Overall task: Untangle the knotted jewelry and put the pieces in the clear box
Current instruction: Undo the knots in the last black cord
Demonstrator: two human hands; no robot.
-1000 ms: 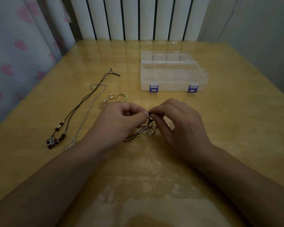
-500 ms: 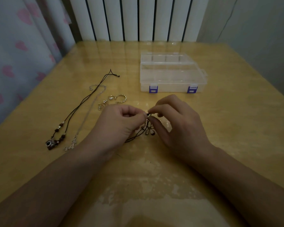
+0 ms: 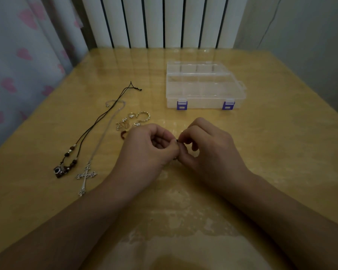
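My left hand (image 3: pixel 146 151) and my right hand (image 3: pixel 209 151) meet fingertip to fingertip at the table's middle, both pinching a small dark knotted cord piece (image 3: pixel 177 141) that is mostly hidden between them. The clear box (image 3: pixel 203 85), lid closed with two purple latches, stands beyond the hands. To the left lie a black cord necklace with beads (image 3: pixel 82 137), a silver chain with a cross pendant (image 3: pixel 85 175), and a small heap of rings and small metal pieces (image 3: pixel 134 119).
The yellow wooden table (image 3: pixel 281 133) has a glossy worn surface. A white radiator (image 3: pixel 164 22) stands behind the far edge, a curtain with pink hearts (image 3: pixel 18 65) hangs at left, and a grey wall is at right.
The hands have closed in over the knotted cord, so its loops and dangling ends are now hidden. The left forearm has shifted, uncovering the cross pendant.
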